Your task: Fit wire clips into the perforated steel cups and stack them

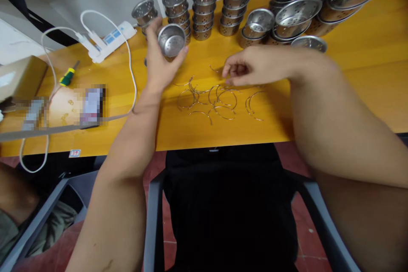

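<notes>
Left hand: this hand (157, 67), upper middle of the frame, is curved around a small perforated metal cup (172, 41), thumb on the right side and fingers on the left.
Cup in hand: its mouth faces up toward the viewer; the side grip probably serves to keep the opening and rim uncovered.
Right hand: this hand (255, 66), right of centre, has its fingers curled inward, tips close together; whether they pinch anything, I cannot tell.
Curved wires: these thin metal arcs (217, 101) lie loose and partly crossed at the centre, just below the right hand, likely spread there to be within easy reach.
Nested cups: columns of perforated cups (204, 6) stand along the upper middle, stacked presumably to save room and leave the front free.
Larger stacks: wider metal containers (298, 17) crowd the upper right.
Left side: a power strip (116, 39), a green-and-yellow screwdriver (67, 77) and a phone (93, 106) sit apart from the wires.
Surface: yellow wooden table (181, 136), bearing all of these.
</notes>
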Tool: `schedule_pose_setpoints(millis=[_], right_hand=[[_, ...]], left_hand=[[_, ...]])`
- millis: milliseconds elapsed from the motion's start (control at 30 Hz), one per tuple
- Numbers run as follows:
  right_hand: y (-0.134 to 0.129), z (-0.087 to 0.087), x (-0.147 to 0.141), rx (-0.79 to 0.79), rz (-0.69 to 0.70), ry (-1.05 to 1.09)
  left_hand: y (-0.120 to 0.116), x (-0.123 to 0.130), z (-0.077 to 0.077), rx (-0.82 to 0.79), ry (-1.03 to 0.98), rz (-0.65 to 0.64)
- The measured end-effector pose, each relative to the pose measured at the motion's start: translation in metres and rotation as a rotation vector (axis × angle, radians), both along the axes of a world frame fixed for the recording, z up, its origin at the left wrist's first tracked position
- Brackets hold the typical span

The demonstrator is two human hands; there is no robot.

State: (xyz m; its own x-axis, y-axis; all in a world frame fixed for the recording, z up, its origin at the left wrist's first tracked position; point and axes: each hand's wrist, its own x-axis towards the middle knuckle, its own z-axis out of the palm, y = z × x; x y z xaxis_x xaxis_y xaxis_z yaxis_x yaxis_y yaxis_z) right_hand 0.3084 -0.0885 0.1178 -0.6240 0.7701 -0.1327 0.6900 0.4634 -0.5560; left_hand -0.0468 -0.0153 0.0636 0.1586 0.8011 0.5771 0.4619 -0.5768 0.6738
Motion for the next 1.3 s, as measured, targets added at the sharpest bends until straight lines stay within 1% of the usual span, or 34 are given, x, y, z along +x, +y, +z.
schedule_pose_setpoints(millis=[100, 167, 267, 333, 433, 533, 600, 667, 800, 933, 1033, 1133, 1233, 1300], right_hand=[[-0.003, -0.003, 0.016, -0.111, 0.029, -0.073], [-0.003, -0.010, 0.020, -0.104, 0.074, -0.068], [-0.002, -0.023, 0.009, -0.061, 0.123, -0.105], [-0.001, -0.028, -0.001, -0.034, 0.118, -0.130], [0.002, -0.032, -0.011, 0.032, 0.104, -0.102], [0.005, -0.033, -0.014, 0.048, 0.162, -0.056], [0.005, -0.034, -0.017, 0.051, 0.217, -0.030], [0.004, -0.035, -0.024, 0.071, 0.242, 0.000], [-0.002, -0.038, -0.043, 0.141, 0.186, 0.040], [-0.006, -0.042, -0.053, 0.201, 0.156, -0.007], [-0.007, -0.042, -0.053, 0.223, 0.169, -0.026], [-0.008, -0.037, -0.050, 0.203, 0.194, 0.015], [-0.009, -0.031, -0.048, 0.184, 0.160, 0.068], [-0.010, -0.027, -0.046, 0.183, 0.134, 0.082]], left_hand=[[-0.012, 0.019, 0.001, -0.106, 0.021, -0.095], [-0.015, 0.025, -0.001, -0.119, 0.046, -0.129], [-0.012, 0.022, -0.005, -0.104, 0.053, -0.152], [-0.009, 0.018, -0.008, -0.101, 0.043, -0.158], [-0.010, 0.015, -0.008, -0.106, 0.035, -0.165], [-0.014, 0.018, -0.006, -0.116, 0.040, -0.157], [-0.017, 0.021, -0.004, -0.147, 0.043, -0.147], [-0.018, 0.023, -0.003, -0.178, 0.039, -0.141], [-0.018, 0.026, -0.004, -0.193, 0.026, -0.142], [-0.017, 0.026, -0.006, -0.192, 0.026, -0.137], [-0.015, 0.027, -0.007, -0.185, 0.018, -0.159], [-0.014, 0.029, -0.007, -0.199, 0.002, -0.155], [-0.013, 0.028, -0.006, -0.206, -0.003, -0.124], [-0.011, 0.025, -0.009, -0.185, 0.008, -0.122]])
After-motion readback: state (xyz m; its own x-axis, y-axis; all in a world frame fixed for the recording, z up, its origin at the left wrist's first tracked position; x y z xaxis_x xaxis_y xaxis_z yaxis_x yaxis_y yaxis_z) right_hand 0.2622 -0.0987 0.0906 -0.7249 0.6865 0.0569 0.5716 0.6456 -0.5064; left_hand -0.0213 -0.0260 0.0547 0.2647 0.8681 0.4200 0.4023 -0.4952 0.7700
